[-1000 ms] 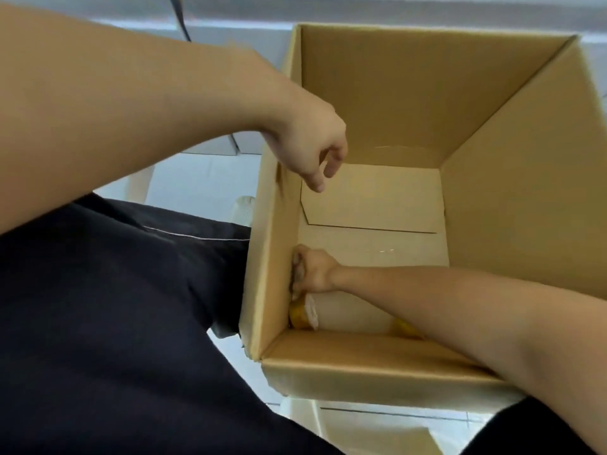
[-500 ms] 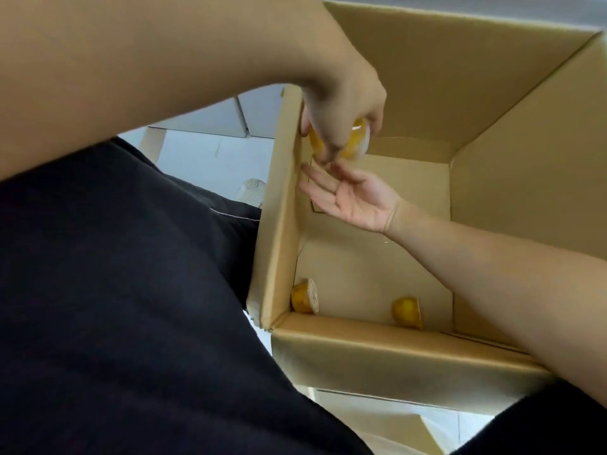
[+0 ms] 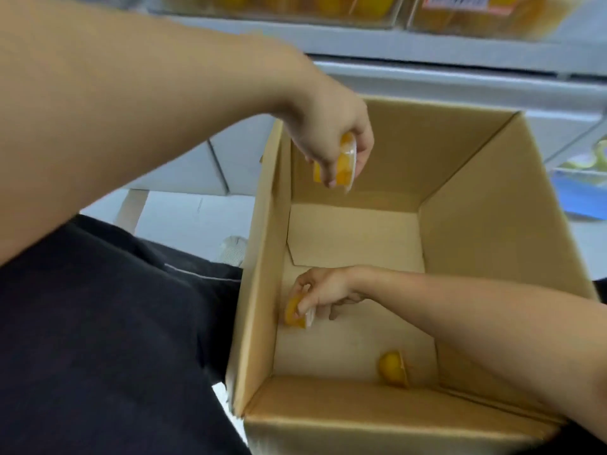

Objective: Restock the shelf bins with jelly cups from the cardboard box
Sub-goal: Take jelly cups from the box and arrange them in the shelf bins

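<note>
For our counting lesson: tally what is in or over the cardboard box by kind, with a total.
Jelly cups: 3 (one in the left hand, one gripped low in the box, one loose on the floor)
Hands: 2 (left hand, right hand)
Total: 5

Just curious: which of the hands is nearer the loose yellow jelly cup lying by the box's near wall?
Right. The right hand grips another cup on the box floor nearby; the left hand holds one high above the loose yellow jelly cup.
</note>
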